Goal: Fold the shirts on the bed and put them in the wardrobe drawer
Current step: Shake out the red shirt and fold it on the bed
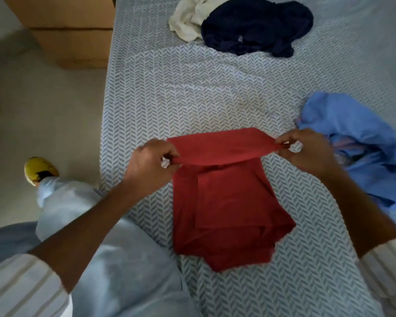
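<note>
Beside red shirt (226, 197), blue shirt (357, 143)

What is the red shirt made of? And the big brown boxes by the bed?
The red shirt looks like soft, matte knit cloth, probably cotton: it sags and folds limply where the left hand and right hand pinch it. The brown boxes look like cardboard: dull, flat tan faces with straight edges, though blurred.
</note>
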A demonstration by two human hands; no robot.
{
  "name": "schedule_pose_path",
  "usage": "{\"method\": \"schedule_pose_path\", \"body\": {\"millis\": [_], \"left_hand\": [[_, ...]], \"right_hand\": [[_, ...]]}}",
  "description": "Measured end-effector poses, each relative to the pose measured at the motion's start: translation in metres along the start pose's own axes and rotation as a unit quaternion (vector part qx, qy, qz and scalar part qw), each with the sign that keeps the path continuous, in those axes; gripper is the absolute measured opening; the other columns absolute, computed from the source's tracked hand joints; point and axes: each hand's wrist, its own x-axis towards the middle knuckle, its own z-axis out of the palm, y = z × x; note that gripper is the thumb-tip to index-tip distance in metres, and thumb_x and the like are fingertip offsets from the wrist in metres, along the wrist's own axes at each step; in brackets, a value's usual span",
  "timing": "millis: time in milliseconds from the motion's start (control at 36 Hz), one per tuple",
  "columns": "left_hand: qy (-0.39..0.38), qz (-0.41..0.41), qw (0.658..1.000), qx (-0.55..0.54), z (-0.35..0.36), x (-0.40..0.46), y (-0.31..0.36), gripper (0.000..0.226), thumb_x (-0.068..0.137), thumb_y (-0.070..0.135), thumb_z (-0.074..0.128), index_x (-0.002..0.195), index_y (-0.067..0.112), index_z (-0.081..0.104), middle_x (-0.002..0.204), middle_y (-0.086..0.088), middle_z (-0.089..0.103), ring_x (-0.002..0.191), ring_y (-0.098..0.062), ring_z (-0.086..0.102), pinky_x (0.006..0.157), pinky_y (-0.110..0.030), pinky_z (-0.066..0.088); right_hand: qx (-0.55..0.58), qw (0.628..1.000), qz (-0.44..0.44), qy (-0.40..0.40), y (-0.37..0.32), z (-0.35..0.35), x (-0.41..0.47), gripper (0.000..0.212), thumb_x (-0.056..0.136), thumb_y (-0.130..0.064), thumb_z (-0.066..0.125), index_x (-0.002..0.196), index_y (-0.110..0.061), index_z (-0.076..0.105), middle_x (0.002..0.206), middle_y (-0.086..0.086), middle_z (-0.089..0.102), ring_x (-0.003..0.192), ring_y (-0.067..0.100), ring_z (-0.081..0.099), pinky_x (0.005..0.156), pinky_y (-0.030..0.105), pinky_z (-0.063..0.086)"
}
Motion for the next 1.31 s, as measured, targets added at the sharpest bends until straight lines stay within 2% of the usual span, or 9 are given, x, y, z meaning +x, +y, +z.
{"method": "schedule_pose_path", "body": {"millis": [111, 250, 528, 611, 778, 861, 1000, 1167, 1306], "left_hand": [[-0.06, 0.061, 0.996, 0.011, 0.01, -0.05, 0.01, 0.014, 0.066, 0.006, 0.073, 0.075, 0.014, 0.066, 0.077, 0.007, 0.061, 0.078, -0.009, 0.052, 0.071, -0.025, 0.046], [-0.131, 0.119, 0.983, 0.05, 0.015, -0.091, 0.017, 0.011, 0.062, 0.008, 0.06, 0.07, 0.015, 0.058, 0.076, 0.005, 0.056, 0.079, -0.013, 0.048, 0.067, -0.02, 0.039], [-0.242, 0.181, 0.949, 0.087, 0.037, -0.13, 0.021, 0.015, 0.062, 0.01, 0.045, 0.071, 0.022, 0.043, 0.073, 0.007, 0.049, 0.074, -0.015, 0.049, 0.06, -0.031, 0.044], [-0.292, 0.176, 0.93, 0.135, 0.043, -0.13, 0.016, 0.027, 0.056, 0.005, 0.061, 0.071, 0.023, 0.048, 0.073, 0.007, 0.054, 0.074, -0.015, 0.052, 0.061, -0.027, 0.045], [-0.446, 0.093, 0.876, 0.157, 0.05, -0.132, 0.009, 0.021, 0.079, 0.016, 0.062, 0.099, 0.023, 0.061, 0.104, 0.008, 0.057, 0.1, -0.011, 0.051, 0.085, -0.033, 0.048], [-0.408, -0.005, 0.911, 0.064, 0.045, -0.124, 0.004, 0.023, 0.081, 0.02, 0.067, 0.103, 0.027, 0.07, 0.098, 0.019, 0.059, 0.088, 0.004, 0.054, 0.084, -0.015, 0.045], [-0.121, -0.242, 0.96, -0.075, 0.053, -0.089, 0.002, 0.014, 0.082, 0.023, 0.079, 0.091, 0.023, 0.068, 0.078, 0.009, 0.067, 0.07, -0.004, 0.063, 0.066, -0.01, 0.046], [-0.025, -0.487, 0.827, -0.278, 0.062, -0.032, -0.022, 0.042, 0.075, 0.053, 0.076, 0.088, 0.013, 0.076, 0.085, -0.006, 0.077, 0.086, -0.028, 0.074, 0.083, -0.046, 0.061], [-0.034, -0.569, 0.749, -0.337, 0.066, 0.003, -0.023, 0.035, 0.084, 0.04, 0.079, 0.095, 0.007, 0.071, 0.088, -0.009, 0.073, 0.068, -0.018, 0.065, 0.052, -0.026, 0.052]], "right_hand": [[-0.029, 0.997, -0.055, 0.038, 0.013, 0.01, -0.067, 0.024, 0.077, -0.041, 0.06, 0.088, -0.026, 0.076, 0.086, -0.014, 0.07, 0.077, 0.013, 0.061, 0.081, 0.037, 0.052], [-0.061, 0.996, -0.064, 0.022, 0.027, 0.031, -0.127, 0.019, 0.068, -0.035, 0.065, 0.086, -0.034, 0.071, 0.087, -0.024, 0.066, 0.081, 0.016, 0.061, 0.077, 0.057, 0.049], [-0.089, 0.994, -0.069, -0.002, 0.04, 0.062, -0.189, 0.03, 0.055, -0.025, 0.068, 0.083, -0.035, 0.066, 0.085, -0.018, 0.067, 0.073, 0.019, 0.062, 0.068, 0.045, 0.046], [-0.105, 0.992, -0.063, -0.02, 0.04, 0.066, -0.193, 0.021, 0.06, -0.034, 0.058, 0.08, -0.036, 0.066, 0.082, -0.019, 0.065, 0.073, 0.018, 0.06, 0.069, 0.037, 0.037], [-0.128, 0.985, -0.027, -0.111, 0.042, 0.071, -0.191, 0.03, 0.051, -0.035, 0.073, 0.079, -0.041, 0.066, 0.083, -0.031, 0.055, 0.08, 0.01, 0.057, 0.071, 0.035, 0.033], [-0.069, 0.987, 0.029, -0.144, 0.036, 0.058, -0.174, 0.013, 0.065, -0.047, 0.069, 0.078, -0.045, 0.069, 0.081, -0.033, 0.061, 0.084, 0.004, 0.062, 0.078, 0.041, 0.045], [0.093, 0.979, 0.179, -0.037, 0.009, 0.056, -0.114, 0.009, 0.087, -0.022, 0.076, 0.084, -0.029, 0.071, 0.085, -0.009, 0.072, 0.084, 0.013, 0.067, 0.087, 0.032, 0.049], [0.227, 0.911, 0.343, -0.022, 0.004, 0.068, -0.028, 0.042, 0.08, -0.054, 0.073, 0.082, -0.012, 0.07, 0.088, 0.011, 0.075, 0.087, 0.03, 0.071, 0.087, 0.046, 0.058], [0.295, 0.837, 0.449, -0.102, 0.003, 0.069, 0.012, 0.057, 0.081, -0.052, 0.077, 0.113, -0.005, 0.068, 0.103, 0.01, 0.072, 0.091, 0.025, 0.069, 0.078, 0.034, 0.059]]}}
